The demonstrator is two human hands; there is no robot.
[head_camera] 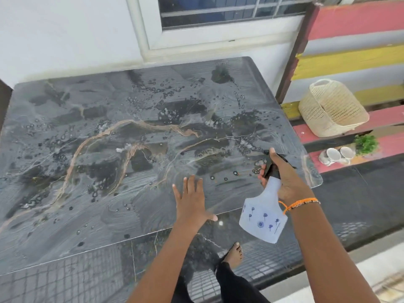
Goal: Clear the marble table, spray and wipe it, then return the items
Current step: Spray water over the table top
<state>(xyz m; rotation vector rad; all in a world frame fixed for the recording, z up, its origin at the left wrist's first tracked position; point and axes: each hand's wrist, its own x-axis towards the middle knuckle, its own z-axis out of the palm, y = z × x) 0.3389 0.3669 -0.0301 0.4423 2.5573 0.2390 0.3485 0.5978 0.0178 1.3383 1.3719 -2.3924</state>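
The dark marble table [91, 176] fills the left and middle of the view, its top wet with droplets and streaks. My right hand [284, 178] grips the black trigger head of a pale spray bottle [263, 217] with blue flower prints, tilted over the table's near right corner. My left hand [190, 202] hovers flat just above the near edge, fingers spread, holding nothing. No items stand on the tabletop.
A woven cream basket [332, 108] rests on the coloured steps at the right. Below it sit two white cups [338, 155] and a small green plant [366, 144]. A white wall and window lie behind the table. My bare foot [235, 254] is on the dark floor.
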